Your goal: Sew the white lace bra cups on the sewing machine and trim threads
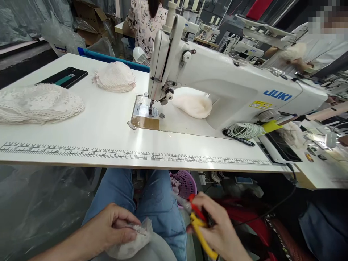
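The fingers of the left hand (119, 228) are pinching a white lace piece (140, 235) at the lower middle of the frame. The right hand (217, 226) grips red-and-yellow scissors (197, 221), a little blurred, just beside it. Above, the table edge (152, 167) lies between the hands and the sewing machine (217, 72).

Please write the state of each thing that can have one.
Left hand: pinching white fabric.
Right hand: gripping red-yellow tool.
Tool: blurred, opening unclear.
Presser foot: no fabric beneath.
White cord: coiled.
Smartphone: lying flat.
Cardboard box: open.
Purple basket: holding fabric.
Lace pieces: stacked.
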`<state>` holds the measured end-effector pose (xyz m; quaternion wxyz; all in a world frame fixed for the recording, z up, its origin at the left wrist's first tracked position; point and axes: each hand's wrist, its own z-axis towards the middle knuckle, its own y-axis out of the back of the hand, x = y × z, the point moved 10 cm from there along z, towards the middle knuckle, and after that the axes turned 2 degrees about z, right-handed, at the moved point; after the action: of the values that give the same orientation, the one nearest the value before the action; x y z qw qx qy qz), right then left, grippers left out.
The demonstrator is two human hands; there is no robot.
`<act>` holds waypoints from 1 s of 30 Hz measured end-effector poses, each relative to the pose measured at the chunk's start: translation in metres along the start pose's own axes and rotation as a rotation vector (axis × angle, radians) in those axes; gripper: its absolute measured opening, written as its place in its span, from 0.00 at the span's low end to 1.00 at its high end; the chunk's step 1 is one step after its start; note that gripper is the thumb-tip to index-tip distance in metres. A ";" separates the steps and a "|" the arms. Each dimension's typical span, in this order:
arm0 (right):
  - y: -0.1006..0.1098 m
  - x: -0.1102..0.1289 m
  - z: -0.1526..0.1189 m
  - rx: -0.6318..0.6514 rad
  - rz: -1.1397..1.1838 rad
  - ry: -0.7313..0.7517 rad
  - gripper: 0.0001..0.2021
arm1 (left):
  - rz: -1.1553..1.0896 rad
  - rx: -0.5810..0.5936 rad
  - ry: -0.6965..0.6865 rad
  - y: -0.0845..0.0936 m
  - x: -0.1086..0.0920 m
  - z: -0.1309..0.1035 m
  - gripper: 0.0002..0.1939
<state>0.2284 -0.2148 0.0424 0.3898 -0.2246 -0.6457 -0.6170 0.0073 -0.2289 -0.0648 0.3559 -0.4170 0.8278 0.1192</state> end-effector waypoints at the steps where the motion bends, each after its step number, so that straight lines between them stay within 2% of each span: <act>1: 0.017 0.003 0.006 -0.048 -0.048 0.015 0.09 | -0.007 0.007 -0.003 0.000 0.000 0.000 0.24; 5: 0.084 0.000 0.033 -0.181 -0.407 0.018 0.11 | -0.020 0.089 -0.044 -0.007 -0.009 -0.002 0.22; 8: 0.112 -0.012 0.060 -0.180 -0.565 0.053 0.14 | -0.031 0.091 -0.071 -0.006 -0.013 -0.005 0.20; 12: 0.131 -0.039 0.087 -0.177 -0.664 0.041 0.20 | -0.069 0.083 -0.107 -0.002 -0.011 -0.006 0.19; 18: 0.143 -0.069 0.097 -0.169 -0.716 0.008 0.24 | -0.082 0.076 -0.101 0.002 -0.007 -0.002 0.21; 21: 0.147 -0.069 0.093 -0.191 -0.748 -0.003 0.24 | -0.098 0.086 -0.082 0.001 -0.006 -0.002 0.21; 23: 0.146 -0.052 0.083 -0.282 -0.801 -0.025 0.24 | -0.092 0.096 -0.074 0.000 -0.006 -0.002 0.21; 25: 0.131 -0.021 0.068 -0.385 -0.821 -0.032 0.22 | -0.060 0.091 -0.080 -0.001 -0.009 -0.002 0.21; 26: 0.113 -0.002 0.062 -0.381 -0.796 -0.006 0.19 | -0.035 0.083 -0.088 -0.002 -0.011 -0.001 0.21; 27: 0.084 0.016 0.058 -0.292 -0.637 0.061 0.16 | -0.010 0.075 -0.098 -0.003 -0.013 0.000 0.22; 28: 0.047 0.031 0.056 -0.120 -0.438 0.103 0.14 | 0.012 0.066 -0.112 -0.004 -0.015 0.001 0.22; 29: 0.006 0.044 0.053 0.076 -0.267 0.124 0.15 | 0.033 0.062 -0.130 -0.005 -0.018 0.001 0.23; 30: -0.027 0.056 0.049 0.214 -0.154 0.143 0.20 | 0.053 0.057 -0.152 -0.006 -0.021 0.001 0.22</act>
<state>0.1626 -0.1817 0.0724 0.4077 -0.0871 -0.6938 -0.5872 0.0209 -0.2194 -0.0508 0.4262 -0.3744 0.8122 0.1361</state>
